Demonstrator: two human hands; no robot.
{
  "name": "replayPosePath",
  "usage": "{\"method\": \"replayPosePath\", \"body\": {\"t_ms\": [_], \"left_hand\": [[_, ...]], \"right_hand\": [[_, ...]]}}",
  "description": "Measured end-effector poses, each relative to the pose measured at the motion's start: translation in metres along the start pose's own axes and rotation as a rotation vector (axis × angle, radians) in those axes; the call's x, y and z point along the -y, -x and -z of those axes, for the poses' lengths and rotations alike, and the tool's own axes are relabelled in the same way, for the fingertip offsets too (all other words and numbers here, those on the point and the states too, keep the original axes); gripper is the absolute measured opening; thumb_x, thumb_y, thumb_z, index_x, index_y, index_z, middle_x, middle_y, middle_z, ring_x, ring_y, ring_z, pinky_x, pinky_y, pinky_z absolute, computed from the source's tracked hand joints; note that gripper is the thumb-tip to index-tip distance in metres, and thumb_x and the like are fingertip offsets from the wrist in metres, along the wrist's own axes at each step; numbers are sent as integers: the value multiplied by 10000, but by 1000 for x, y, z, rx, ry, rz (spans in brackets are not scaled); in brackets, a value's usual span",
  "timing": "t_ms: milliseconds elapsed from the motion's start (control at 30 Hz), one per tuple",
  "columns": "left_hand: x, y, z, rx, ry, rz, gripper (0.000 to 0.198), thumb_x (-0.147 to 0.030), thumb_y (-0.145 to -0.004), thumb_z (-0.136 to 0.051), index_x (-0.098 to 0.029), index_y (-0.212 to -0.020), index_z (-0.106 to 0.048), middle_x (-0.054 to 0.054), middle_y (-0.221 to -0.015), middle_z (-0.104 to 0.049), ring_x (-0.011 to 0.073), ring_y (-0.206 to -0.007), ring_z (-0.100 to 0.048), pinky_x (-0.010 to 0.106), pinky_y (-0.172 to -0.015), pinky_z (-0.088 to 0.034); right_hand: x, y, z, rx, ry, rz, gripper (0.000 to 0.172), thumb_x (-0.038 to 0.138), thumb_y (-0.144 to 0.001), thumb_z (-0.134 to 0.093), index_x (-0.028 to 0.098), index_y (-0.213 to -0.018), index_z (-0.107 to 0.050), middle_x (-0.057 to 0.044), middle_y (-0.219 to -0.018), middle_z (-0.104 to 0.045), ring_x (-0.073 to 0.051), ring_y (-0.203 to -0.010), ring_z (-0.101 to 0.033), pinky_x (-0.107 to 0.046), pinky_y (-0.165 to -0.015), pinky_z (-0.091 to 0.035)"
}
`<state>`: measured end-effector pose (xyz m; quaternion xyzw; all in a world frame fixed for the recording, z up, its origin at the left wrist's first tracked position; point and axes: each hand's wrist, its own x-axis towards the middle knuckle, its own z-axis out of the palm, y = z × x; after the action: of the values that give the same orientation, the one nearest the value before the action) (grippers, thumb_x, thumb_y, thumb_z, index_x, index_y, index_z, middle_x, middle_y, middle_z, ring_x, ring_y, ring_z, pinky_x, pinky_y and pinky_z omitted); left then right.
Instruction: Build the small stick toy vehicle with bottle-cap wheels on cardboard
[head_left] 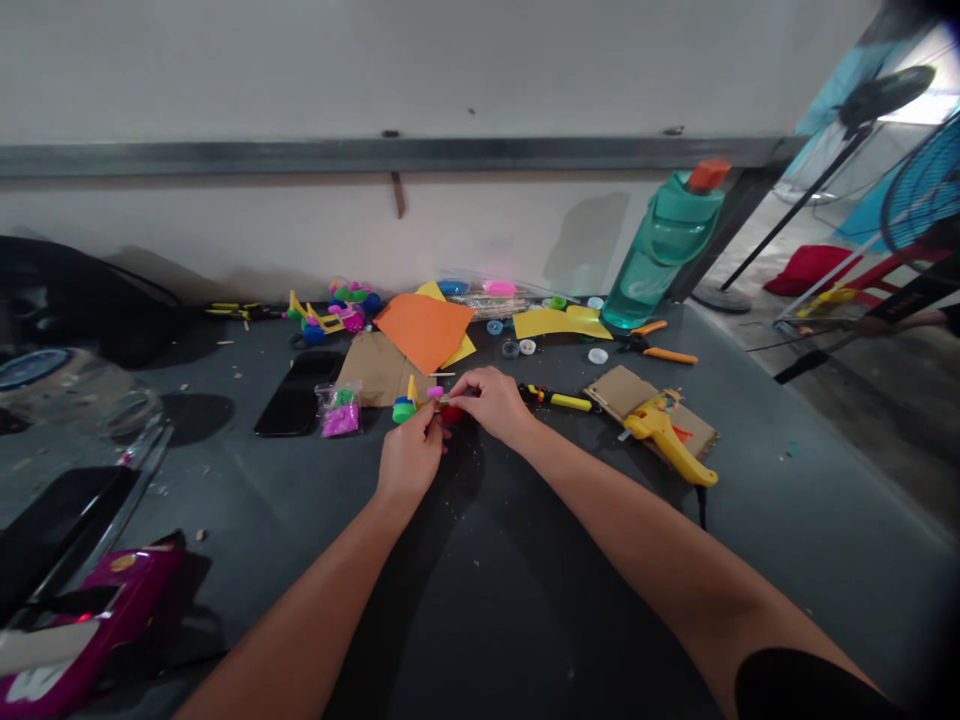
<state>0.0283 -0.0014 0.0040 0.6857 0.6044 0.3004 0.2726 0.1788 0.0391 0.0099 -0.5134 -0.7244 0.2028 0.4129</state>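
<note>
In the middle of the table, both hands close around a small craft piece with a green cap (403, 411), a yellow strip (412, 387), a pink bit (436, 392) and a red cap (451, 413). My left hand (409, 455) grips it from the left, thumb and fingers pressed together. From the right, my right hand (493, 406) pinches a small part at its upper end, largely hidden by the fingertips. Behind the hands lie brown cardboard (375, 365) and an orange paper sheet (426, 330). A yellow-black cutter (559, 398) rests beside my right hand.
On the right, a yellow glue gun (667, 440) lies on cardboard (619, 388), near orange-handled pliers (667, 355) and a teal bottle (652, 260). Leftward are a dark phone (298, 390), a small bag of pink pieces (341, 415), a clear jar (82, 400) and a magenta device (97, 620).
</note>
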Motion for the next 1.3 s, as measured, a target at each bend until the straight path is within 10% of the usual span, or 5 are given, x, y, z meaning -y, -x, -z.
{"method": "replayPosePath", "body": {"t_ms": [1300], "left_hand": [[4, -1, -1, 8, -6, -16, 359, -257, -855, -384, -251, -1179, -540, -28, -707, -654, 89, -535, -606, 175, -509, -463]], "right_hand": [[-6, 3, -8, 6, -164, -63, 105, 194, -686, -662, 193, -790, -648, 7, -747, -645, -124, -669, -573, -240, -632, -441]]}}
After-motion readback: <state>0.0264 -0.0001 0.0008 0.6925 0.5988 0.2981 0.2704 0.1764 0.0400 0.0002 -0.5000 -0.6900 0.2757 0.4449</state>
